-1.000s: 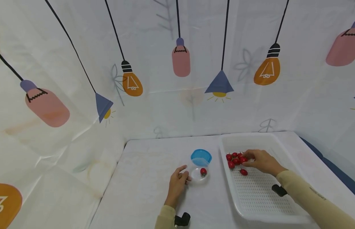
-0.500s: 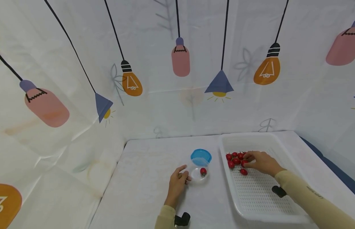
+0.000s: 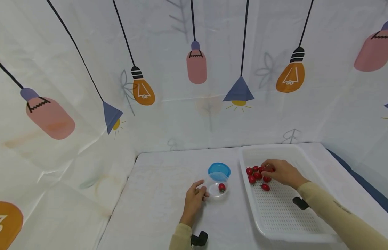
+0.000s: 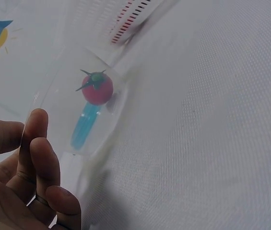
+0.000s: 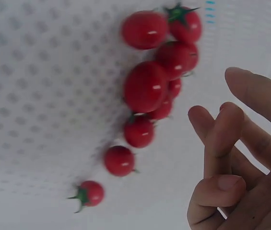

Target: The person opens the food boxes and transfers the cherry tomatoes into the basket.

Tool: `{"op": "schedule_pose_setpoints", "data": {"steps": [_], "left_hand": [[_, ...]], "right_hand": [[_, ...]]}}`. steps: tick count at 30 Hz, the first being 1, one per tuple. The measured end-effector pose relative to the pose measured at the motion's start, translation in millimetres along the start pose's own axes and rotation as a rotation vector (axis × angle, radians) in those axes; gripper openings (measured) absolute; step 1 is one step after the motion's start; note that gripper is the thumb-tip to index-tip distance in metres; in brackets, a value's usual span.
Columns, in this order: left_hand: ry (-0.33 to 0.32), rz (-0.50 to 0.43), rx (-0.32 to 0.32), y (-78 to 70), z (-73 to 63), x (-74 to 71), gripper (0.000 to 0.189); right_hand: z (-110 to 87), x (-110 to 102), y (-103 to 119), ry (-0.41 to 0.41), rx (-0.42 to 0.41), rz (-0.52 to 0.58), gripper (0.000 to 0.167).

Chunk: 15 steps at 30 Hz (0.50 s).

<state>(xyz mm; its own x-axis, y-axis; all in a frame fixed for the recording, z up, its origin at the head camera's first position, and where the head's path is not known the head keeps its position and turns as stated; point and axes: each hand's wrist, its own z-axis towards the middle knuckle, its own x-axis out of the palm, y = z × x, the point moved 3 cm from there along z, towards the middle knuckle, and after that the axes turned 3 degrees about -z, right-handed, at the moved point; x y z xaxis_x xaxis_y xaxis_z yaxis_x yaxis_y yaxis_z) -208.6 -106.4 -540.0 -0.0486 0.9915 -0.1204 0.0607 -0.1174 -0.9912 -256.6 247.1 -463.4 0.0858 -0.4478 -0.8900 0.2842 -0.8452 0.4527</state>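
My left hand [image 3: 194, 201] pinches the rim of a clear plastic cup [image 4: 56, 91] between thumb and fingers; the cup stands tilted on the table. Inside it lies one cherry tomato [image 4: 98, 90] with its green stem. Over the white perforated basket [image 3: 281, 215], my right hand [image 3: 283, 172] hovers above a cluster of cherry tomatoes [image 5: 145, 86]. In the right wrist view its fingers [image 5: 226, 127] are loosely bent, thumb apart, with nothing between them. A single tomato [image 3: 265, 187] lies a little nearer than the cluster.
A round blue lid [image 3: 219, 168] lies just behind the cup. The basket's raised left wall [image 3: 251, 208] stands between the cup and the tomatoes. A printed cloth wall [image 3: 181, 121] rises behind the white table [image 3: 156, 194].
My right hand has lifted slightly and shifted a little left over the cluster, its fingers parting from a tomato near the cluster's right side. The left hand and cup have stayed in place.
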Motion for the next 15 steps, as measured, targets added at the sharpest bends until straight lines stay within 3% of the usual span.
{"op": "schedule_pose_setpoints", "data": {"steps": [15], "left_hand": [[0.014, -0.017, -0.019, 2.0, 3.0, 1.7, 0.037]], "right_hand": [[23.0, -14.3, 75.6, -0.084, -0.114, 0.03, 0.032]]}}
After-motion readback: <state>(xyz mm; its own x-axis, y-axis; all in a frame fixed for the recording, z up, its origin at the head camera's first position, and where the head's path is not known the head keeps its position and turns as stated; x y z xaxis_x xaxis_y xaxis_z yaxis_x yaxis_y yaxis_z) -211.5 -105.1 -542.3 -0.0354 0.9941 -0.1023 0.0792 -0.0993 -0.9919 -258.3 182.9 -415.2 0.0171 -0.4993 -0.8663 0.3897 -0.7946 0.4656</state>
